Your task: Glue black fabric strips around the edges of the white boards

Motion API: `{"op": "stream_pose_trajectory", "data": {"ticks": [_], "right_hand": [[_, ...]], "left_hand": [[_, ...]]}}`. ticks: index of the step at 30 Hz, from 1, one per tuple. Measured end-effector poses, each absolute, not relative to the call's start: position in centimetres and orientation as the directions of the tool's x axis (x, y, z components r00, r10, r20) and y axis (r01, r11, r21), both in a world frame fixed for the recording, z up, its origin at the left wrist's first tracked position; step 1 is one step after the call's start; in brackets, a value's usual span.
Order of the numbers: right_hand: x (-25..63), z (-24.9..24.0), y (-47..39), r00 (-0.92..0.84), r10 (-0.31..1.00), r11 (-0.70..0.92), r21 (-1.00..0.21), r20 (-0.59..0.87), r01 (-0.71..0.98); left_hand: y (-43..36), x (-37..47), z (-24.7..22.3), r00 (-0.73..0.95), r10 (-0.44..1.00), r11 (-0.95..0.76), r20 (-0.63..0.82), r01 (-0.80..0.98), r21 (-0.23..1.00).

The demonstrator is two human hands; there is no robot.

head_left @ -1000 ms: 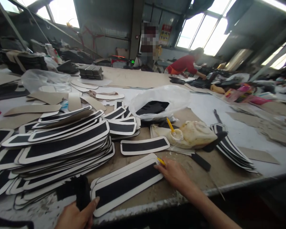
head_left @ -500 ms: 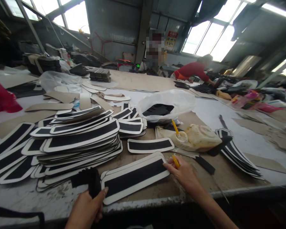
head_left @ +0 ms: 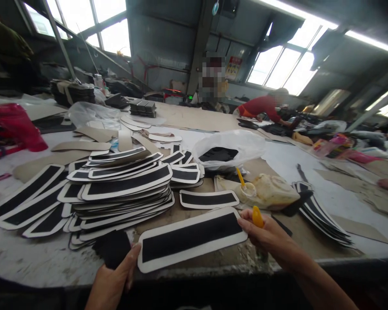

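My left hand [head_left: 114, 273] pinches the left end of a curved white-edged panel with a black strip [head_left: 192, 239]. A bunch of black fabric pieces [head_left: 113, 247] shows behind that thumb; whether the hand grips it too is hidden. At the panel's right end, my right hand [head_left: 267, 232] pinches the corner and also keeps a yellow-handled tool [head_left: 258, 216] in its grip, the tool's working end out of sight. Just beyond lies a single similar panel [head_left: 209, 199]. A large pile of such panels [head_left: 126, 185] rises at left.
A glue-stained plastic container [head_left: 271, 189] with a yellow stick [head_left: 240, 176] stands beyond my right hand. Further right is a fanned stack of panels [head_left: 323, 215]. A clear plastic bag [head_left: 245, 144] holds black pieces. Across the tables a person in red [head_left: 261, 106] leans forward.
Both hands have brought the panel slightly rightward, and it now hides most of the panels that showed under its upper edge. The yellow handle stands more upright. The camera view has shifted.
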State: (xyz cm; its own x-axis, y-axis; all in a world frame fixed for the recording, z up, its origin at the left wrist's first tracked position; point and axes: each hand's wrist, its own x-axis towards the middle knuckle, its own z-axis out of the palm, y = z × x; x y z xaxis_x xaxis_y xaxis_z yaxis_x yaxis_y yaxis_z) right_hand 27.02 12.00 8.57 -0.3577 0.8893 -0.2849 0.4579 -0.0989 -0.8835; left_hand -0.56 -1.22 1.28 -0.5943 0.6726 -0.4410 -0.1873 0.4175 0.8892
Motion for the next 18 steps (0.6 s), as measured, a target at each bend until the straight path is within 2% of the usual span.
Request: {"op": "stream_pose_trajectory", "data": {"ticks": [4,8,13,18], "right_hand": [[25.8,8.4,11.6,-0.369,0.886,-0.113,-0.902,-0.281,0.416],[24.1,7.4,11.7,-0.354,0.887,-0.117,-0.886,-0.296,0.448],[21.0,7.4,13.3,-0.420,0.878,0.036,-0.845,-0.228,0.534],[15.8,10.1,15.1,-0.510,0.836,0.009,-0.925,-0.201,0.380]], "left_hand": [[-1.9,-1.4,1.9,-0.532,0.721,0.328,-0.445,-0.304,0.895],[-2.5,-2.6,1.9,-0.580,0.686,0.269,-0.440,-0.360,0.893],[-2.6,-5.2,2.4,-0.605,0.685,0.204,-0.406,-0.376,0.904],[-1.6,-9.0,5.5,-0.652,0.645,0.086,-0.398,-0.456,0.886]]}}
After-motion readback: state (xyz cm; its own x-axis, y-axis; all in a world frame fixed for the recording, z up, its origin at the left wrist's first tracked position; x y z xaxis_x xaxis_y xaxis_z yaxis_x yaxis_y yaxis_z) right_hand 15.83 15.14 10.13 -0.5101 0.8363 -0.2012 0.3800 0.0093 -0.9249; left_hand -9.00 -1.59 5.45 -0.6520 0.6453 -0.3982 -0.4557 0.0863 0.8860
